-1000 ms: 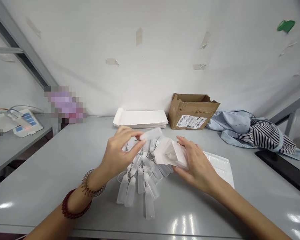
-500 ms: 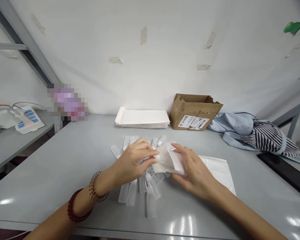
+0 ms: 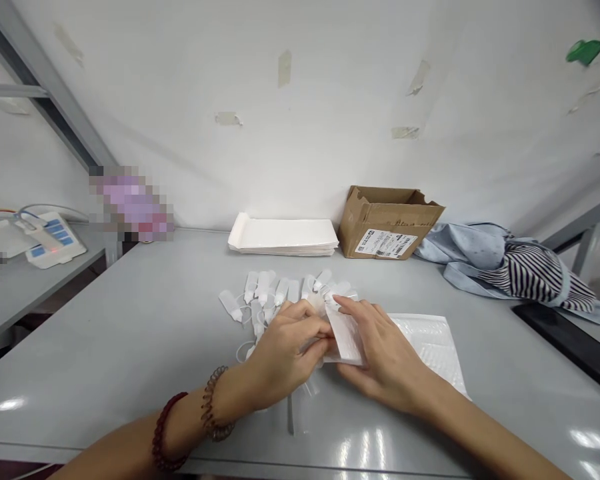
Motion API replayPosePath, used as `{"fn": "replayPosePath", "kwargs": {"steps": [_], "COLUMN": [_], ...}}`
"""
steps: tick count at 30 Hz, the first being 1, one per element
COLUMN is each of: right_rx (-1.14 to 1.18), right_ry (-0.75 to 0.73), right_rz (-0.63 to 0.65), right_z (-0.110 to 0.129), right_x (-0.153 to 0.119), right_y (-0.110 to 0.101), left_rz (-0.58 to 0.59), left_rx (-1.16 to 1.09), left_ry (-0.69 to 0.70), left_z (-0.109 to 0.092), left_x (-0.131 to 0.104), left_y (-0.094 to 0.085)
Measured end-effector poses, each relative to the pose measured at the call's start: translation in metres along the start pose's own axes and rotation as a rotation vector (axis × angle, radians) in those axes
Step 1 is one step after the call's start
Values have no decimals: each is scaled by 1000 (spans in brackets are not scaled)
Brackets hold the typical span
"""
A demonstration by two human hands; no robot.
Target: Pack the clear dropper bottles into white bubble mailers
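Observation:
My right hand [image 3: 387, 353] grips a white bubble mailer [image 3: 351, 337] near its mouth, which faces left, with the thumb below and the fingers above. White bubble padding [image 3: 433, 343] lies flat beyond that hand; the hand covers whether it is the same mailer. At the mouth, my left hand [image 3: 290, 347] has its thumb and fingers pinched together, the tips partly behind the edge. What they hold is hidden. Small translucent squeeze bottles [image 3: 230, 305] with white caps, several of them, lie loosely around and beneath my left hand.
Against the wall sits a stack of white mailers [image 3: 287, 235], with an open cardboard box [image 3: 390, 227] to its right. Blue and striped cloth [image 3: 520, 263] and a long black object [image 3: 565, 347] lie at the right. A white device with blue keys [image 3: 57, 240] is far left.
My left hand has moved right and down, its fingertips now at the mailer's mouth; the small white piece they pinched before no longer shows. My right hand keeps hold of the mailer.

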State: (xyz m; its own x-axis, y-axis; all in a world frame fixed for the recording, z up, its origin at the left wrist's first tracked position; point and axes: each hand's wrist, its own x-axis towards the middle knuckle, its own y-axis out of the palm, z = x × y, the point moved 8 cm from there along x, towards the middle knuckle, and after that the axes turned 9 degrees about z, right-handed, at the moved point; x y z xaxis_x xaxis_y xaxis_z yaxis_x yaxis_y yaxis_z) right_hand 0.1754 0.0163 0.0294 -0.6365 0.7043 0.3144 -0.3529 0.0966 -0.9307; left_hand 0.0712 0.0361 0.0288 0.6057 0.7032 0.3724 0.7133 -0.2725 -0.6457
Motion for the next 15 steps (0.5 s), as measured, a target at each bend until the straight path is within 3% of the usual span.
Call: {"fn": "replayPosePath", "kwargs": {"steps": [3, 8, 15], "right_rx": [-5, -24, -43], "right_ry": [-11, -22, -36], "right_rz": [2, -9, 18], "right_z": [3, 5, 2], "right_x": [0, -1, -1], "right_y": [-1, -6, 1], "left_rz": [-62, -231, 37], "left_rx": [-67, -137, 141], "left_ry": [-47, 17, 144], "left_z": [5, -1, -18], "left_x": [-4, -10, -3], "left_y": [0, -9, 10]}}
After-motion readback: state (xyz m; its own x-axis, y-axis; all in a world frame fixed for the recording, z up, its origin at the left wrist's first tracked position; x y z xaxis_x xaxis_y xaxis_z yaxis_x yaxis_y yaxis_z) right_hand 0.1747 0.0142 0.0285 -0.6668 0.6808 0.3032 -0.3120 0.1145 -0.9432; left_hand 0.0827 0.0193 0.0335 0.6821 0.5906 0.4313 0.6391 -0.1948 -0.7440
